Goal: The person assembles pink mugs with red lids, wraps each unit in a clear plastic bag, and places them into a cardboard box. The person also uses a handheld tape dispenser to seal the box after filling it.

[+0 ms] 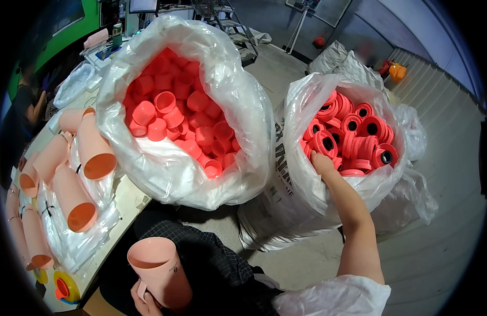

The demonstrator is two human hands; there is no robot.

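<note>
My left hand (144,301) is closed round the handle of a pale pink pitcher (167,276), held tilted over my lap with its open mouth up. My right hand (321,162) reaches into a white plastic-lined sack (296,210) full of red lids. It touches a red lid (323,143) with a dark ring at its centre, and the fingers are mostly hidden among the lids. Left of that sack stands a larger sack (238,100) lined with clear plastic, holding many red cups (172,117).
Several pink pitchers (75,200) lie on plastic film on the table (128,203) at my left. A roll of yellow tape (67,287) sits near its corner. A person (30,102) is at the far left. Behind the sacks stand a stepladder (235,26) and more white bags (341,63).
</note>
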